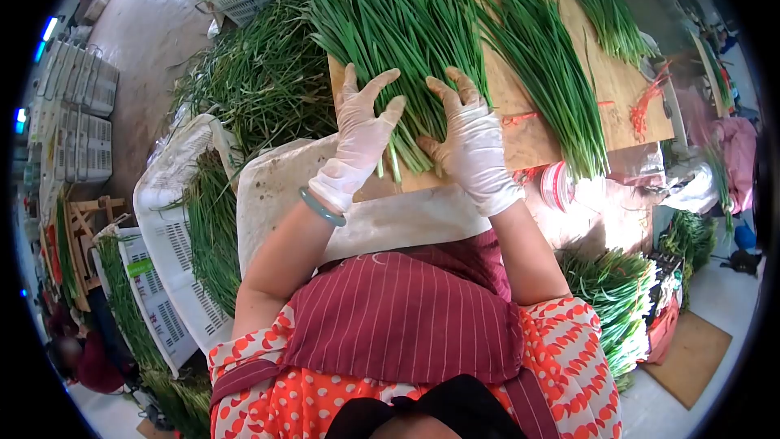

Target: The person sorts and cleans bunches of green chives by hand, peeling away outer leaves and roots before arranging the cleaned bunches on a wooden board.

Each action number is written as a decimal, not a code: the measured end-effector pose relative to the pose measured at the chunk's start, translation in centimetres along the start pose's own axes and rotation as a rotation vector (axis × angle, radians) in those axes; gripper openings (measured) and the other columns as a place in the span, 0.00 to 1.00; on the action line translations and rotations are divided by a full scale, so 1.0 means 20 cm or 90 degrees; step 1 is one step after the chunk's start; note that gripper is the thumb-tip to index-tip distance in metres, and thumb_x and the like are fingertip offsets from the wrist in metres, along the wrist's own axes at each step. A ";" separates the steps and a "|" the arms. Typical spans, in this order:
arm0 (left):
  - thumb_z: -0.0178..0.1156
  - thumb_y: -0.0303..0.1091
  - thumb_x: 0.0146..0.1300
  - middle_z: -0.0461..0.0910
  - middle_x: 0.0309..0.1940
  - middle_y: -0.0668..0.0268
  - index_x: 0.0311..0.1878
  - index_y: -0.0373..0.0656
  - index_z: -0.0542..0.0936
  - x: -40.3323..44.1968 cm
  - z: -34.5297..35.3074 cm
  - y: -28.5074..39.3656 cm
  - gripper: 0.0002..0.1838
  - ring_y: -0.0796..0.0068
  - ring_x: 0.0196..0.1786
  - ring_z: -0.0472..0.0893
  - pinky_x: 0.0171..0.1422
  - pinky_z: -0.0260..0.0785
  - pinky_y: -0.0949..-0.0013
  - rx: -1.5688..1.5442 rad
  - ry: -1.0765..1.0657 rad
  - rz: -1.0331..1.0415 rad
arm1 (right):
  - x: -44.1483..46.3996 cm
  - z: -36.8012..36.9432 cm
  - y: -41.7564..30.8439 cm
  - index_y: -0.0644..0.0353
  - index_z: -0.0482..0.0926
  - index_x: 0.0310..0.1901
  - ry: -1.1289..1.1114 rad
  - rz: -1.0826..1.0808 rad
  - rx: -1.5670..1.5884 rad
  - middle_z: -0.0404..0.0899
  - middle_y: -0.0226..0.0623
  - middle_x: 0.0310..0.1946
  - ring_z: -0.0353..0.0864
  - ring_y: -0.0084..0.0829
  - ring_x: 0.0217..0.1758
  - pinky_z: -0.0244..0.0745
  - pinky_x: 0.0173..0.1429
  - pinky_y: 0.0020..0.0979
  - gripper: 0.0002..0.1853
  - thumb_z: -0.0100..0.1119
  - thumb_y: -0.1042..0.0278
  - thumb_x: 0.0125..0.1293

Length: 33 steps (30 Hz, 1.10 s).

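Black cloth (463, 406) is lying nearest the camera. The gloved left hand (357, 134) and right hand (474, 142) are resting spread, unclamped fingers on the wide bunch (398, 32). It is lying on the surface (528, 142), stalk ends nearing the edge; with neither hand gripping, loose stalks could be splaying or slipping off. Its leaves are brushing bunch 2 (540, 57), so sideways pushing could be tangling them. Nearby, red ties (520, 119) could be snagging stalks.

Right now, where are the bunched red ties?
In the head view, the red ties lie at right on the wooden board, beside the middle green bundle.
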<state>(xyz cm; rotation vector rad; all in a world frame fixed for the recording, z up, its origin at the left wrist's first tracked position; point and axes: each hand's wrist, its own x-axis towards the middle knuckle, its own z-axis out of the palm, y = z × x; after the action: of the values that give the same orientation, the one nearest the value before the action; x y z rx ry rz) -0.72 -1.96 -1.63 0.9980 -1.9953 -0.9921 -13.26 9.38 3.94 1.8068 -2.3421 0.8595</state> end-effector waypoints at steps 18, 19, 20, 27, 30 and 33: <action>0.72 0.48 0.46 0.63 0.63 0.43 0.44 0.45 0.80 0.04 0.03 0.06 0.25 0.45 0.67 0.61 0.70 0.54 0.56 0.128 0.071 -0.113 | -0.08 0.01 -0.08 0.50 0.74 0.26 0.048 -0.139 -0.251 0.72 0.29 0.23 0.75 0.33 0.30 0.66 0.38 0.37 0.02 0.57 0.67 0.50; 0.72 0.47 0.46 0.64 0.63 0.45 0.40 0.44 0.81 0.05 0.01 0.03 0.21 0.46 0.66 0.62 0.69 0.55 0.57 0.096 0.059 -0.101 | -0.09 0.01 -0.08 0.50 0.75 0.28 0.030 -0.151 -0.214 0.73 0.30 0.24 0.75 0.33 0.31 0.66 0.39 0.37 0.02 0.57 0.67 0.51; 0.72 0.46 0.47 0.65 0.62 0.47 0.35 0.42 0.83 0.06 0.00 0.00 0.18 0.47 0.65 0.63 0.69 0.56 0.58 0.064 0.048 -0.089 | -0.09 0.01 -0.08 0.51 0.77 0.30 0.011 -0.163 -0.176 0.74 0.30 0.25 0.76 0.33 0.32 0.66 0.39 0.38 0.04 0.57 0.66 0.52; 0.63 0.33 0.58 0.73 0.52 0.56 0.27 0.33 0.83 0.07 0.00 -0.04 0.12 0.69 0.57 0.70 0.55 0.63 0.70 -0.284 0.060 -0.188 | 0.00 0.06 -0.07 0.51 0.79 0.49 -0.029 -0.165 -0.068 0.78 0.31 0.38 0.77 0.33 0.42 0.64 0.48 0.38 0.17 0.62 0.66 0.55; 0.62 0.34 0.59 0.74 0.51 0.55 0.27 0.34 0.83 0.06 0.01 -0.03 0.12 0.68 0.56 0.71 0.56 0.62 0.69 -0.291 0.080 -0.166 | 0.04 0.06 -0.14 0.52 0.79 0.50 -0.083 -0.183 -0.131 0.78 0.31 0.37 0.76 0.33 0.41 0.64 0.48 0.37 0.19 0.61 0.66 0.54; 0.59 0.35 0.62 0.76 0.47 0.59 0.28 0.37 0.84 0.06 0.01 -0.06 0.13 0.68 0.59 0.68 0.62 0.58 0.68 -0.294 0.082 -0.127 | 0.01 0.07 -0.18 0.52 0.78 0.41 -0.088 -0.236 -0.161 0.77 0.31 0.34 0.77 0.33 0.39 0.65 0.46 0.36 0.13 0.61 0.66 0.51</action>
<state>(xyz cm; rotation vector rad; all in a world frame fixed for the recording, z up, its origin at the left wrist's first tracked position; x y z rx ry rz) -0.95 -3.37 -2.51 0.9807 -1.4850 -1.3813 -9.61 7.90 4.27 2.1409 -1.9727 0.3853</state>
